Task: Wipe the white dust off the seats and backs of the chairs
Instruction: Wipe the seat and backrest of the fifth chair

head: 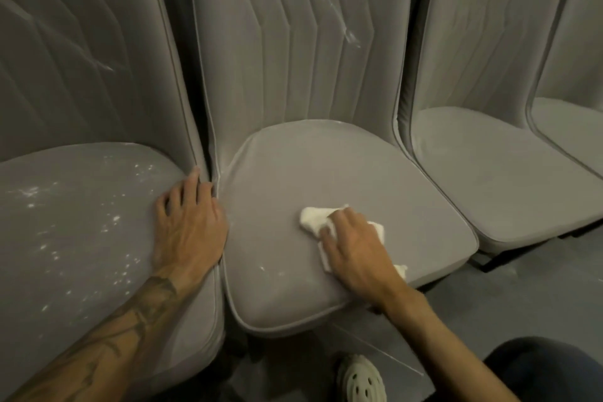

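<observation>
Grey upholstered chairs stand side by side. On the middle chair's seat (pixel 293 173) my right hand (pixel 355 251) presses a crumpled white cloth (pixel 315 218) flat against the cushion. A small white speck (pixel 262 268) lies near that seat's front left. White streaks (pixel 350 34) mark the middle chair's back. The left chair's seat (pixel 81 254) is scattered with white dust (pixel 114 219). My left hand (pixel 189 222) rests, fingers spread, on that seat's right edge, by the gap between the two chairs. The left chair's back (pixel 65 59) carries a white scratch-like streak.
To the right stands a third chair (pixel 489 179), and a fourth (pixel 574 127) shows at the frame's edge. The grey floor (pixel 522 297) runs in front of the seats. My pale shoe (pixel 360 378) and dark trouser leg (pixel 548 365) are at the bottom right.
</observation>
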`<action>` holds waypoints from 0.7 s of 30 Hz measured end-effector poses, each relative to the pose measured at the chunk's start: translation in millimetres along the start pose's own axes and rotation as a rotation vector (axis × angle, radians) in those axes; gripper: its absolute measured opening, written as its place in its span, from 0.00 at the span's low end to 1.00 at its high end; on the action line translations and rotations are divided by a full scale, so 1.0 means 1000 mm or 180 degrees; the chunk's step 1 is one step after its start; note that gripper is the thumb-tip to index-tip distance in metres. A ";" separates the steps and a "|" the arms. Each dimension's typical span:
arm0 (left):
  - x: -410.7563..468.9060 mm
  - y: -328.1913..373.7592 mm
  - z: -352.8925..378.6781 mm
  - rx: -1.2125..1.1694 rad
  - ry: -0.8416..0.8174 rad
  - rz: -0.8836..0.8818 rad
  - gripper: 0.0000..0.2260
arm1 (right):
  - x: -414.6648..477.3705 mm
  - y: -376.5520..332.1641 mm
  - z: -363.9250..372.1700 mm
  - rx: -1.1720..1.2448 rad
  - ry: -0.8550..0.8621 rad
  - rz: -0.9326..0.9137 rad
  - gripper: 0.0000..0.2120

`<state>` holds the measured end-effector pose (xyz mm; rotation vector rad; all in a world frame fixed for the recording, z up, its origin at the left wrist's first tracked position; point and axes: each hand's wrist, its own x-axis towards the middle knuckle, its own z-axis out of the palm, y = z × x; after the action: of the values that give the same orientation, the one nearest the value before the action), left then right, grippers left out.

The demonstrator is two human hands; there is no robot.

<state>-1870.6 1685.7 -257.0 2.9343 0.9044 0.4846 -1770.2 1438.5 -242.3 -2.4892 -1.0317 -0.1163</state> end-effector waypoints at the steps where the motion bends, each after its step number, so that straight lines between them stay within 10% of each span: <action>1: 0.000 0.000 0.000 0.0013 -0.0003 -0.0001 0.20 | -0.002 0.014 -0.007 -0.0012 0.0128 0.0279 0.09; 4: -0.001 0.002 -0.003 -0.0002 0.0008 -0.0024 0.20 | -0.014 0.013 -0.006 -0.0176 0.0628 0.0729 0.07; 12: -0.002 0.001 -0.001 -0.0031 0.0010 -0.0040 0.15 | -0.027 -0.044 0.030 0.0133 0.0553 -0.0266 0.06; 17: -0.002 0.000 0.001 -0.0011 0.0065 -0.0042 0.19 | -0.028 -0.002 0.006 -0.0023 0.1017 0.0622 0.06; 21: -0.001 0.001 0.004 0.0004 0.0146 -0.0032 0.17 | -0.038 -0.088 0.056 0.0170 0.0736 -0.0102 0.03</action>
<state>-1869.9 1684.7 -261.3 2.9298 0.9242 0.5529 -1863.8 1492.7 -269.9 -2.3457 -0.9640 -0.3722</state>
